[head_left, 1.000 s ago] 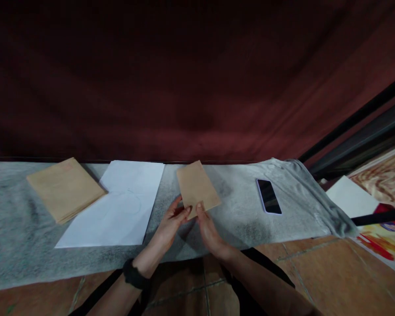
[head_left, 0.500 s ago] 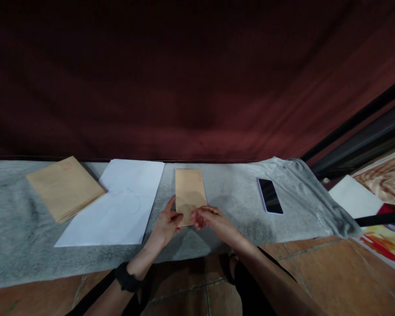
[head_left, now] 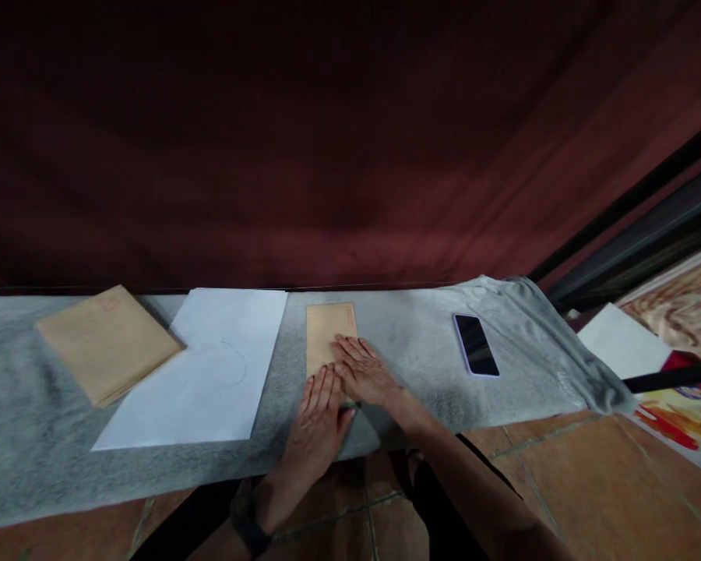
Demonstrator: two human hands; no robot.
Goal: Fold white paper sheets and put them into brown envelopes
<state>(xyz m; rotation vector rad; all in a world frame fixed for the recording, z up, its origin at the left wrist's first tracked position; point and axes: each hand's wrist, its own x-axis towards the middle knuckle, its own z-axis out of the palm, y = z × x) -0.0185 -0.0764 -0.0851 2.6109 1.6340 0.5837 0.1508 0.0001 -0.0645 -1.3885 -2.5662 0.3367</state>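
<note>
A brown paper envelope with small red printing at its top right corner lies upright before me on the grey cloth. Flat on its lower left part rests my left hand, fingers stretched out together. My right hand is laid flat over the middle right of the envelope, fingers extended and close to the left fingertips. Both palms face down, and neither hand grips anything. The envelope's lower end is mostly hidden beneath the hands.
Left of the envelope are white paper sheets with a faint curved line, partly covered by a stack of brown envelopes. A phone in a purple case lies to the right. Grey cloth covers the surface; a dark red curtain hangs behind.
Both hands have gone from curled fingers at the envelope's lower edge to lying flat on top of it. The right hand has moved up the envelope. The view has shifted slightly.
</note>
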